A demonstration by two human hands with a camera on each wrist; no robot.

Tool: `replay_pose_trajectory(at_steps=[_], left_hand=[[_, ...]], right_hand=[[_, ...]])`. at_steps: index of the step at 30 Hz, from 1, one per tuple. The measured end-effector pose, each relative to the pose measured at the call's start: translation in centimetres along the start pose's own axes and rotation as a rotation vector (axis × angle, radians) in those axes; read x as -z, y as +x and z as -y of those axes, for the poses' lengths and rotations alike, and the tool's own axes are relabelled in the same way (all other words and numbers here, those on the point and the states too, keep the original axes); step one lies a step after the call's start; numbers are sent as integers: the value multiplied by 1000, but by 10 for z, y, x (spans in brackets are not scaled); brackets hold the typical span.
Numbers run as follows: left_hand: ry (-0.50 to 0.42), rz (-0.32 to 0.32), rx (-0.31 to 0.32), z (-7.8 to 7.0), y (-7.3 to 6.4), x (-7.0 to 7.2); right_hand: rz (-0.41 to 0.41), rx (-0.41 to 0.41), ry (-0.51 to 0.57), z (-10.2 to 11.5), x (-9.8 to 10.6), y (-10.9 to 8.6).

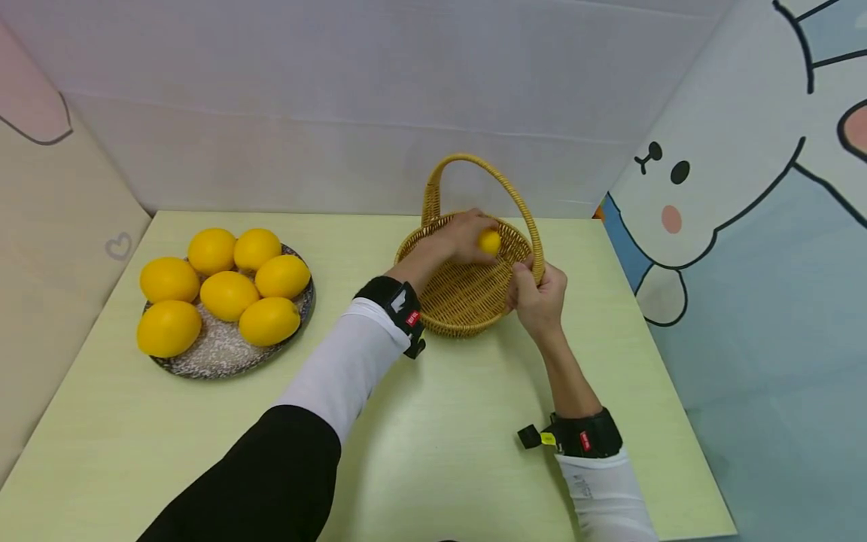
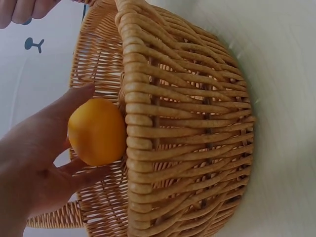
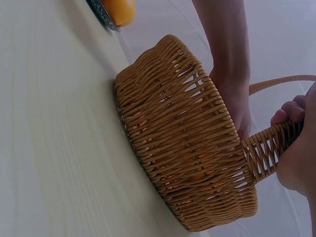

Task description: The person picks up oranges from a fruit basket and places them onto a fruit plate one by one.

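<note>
My left hand (image 1: 460, 237) reaches over the rim into a wicker basket (image 1: 448, 325) and holds a yellow lemon (image 1: 489, 242). In the left wrist view the lemon (image 2: 97, 132) sits between the thumb and fingers, level with the basket's rim (image 2: 139, 123). My right hand (image 1: 542, 297) grips the lower right end of the basket's arched handle (image 1: 497, 175). The right wrist view shows its fingers curled round that handle (image 3: 261, 150), just above the rim. The basket stands upright on the table. Orange-yellow patches show through its weave there, but their shape is hidden.
To the left, a speckled dark-rimmed plate (image 1: 215, 350) bears several lemons (image 1: 230, 296). The pale table (image 1: 433, 444) meets a white cloth wall (image 1: 305, 165) at the back. A wall with cartoon drawings (image 1: 745, 316) stands along the right side.
</note>
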State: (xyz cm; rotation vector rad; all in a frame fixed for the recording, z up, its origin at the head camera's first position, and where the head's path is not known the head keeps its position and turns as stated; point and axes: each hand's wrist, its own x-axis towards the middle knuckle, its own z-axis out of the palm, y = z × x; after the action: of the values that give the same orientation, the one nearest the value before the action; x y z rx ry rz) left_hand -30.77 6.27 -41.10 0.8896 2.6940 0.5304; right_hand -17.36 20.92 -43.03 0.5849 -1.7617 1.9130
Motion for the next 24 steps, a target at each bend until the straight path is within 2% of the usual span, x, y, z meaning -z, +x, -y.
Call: replay_pose_trajectory(at_steps=[6, 16, 24], left_hand=[[-21, -16, 1, 1, -1, -1], [-40, -60, -47, 5, -4, -6], [-32, -49, -61, 10, -9, -1]], right_hand=[[-3, 2, -4, 0, 0, 1], [-1, 18, 5, -1, -2, 0], [-4, 8, 9, 0, 0, 0]])
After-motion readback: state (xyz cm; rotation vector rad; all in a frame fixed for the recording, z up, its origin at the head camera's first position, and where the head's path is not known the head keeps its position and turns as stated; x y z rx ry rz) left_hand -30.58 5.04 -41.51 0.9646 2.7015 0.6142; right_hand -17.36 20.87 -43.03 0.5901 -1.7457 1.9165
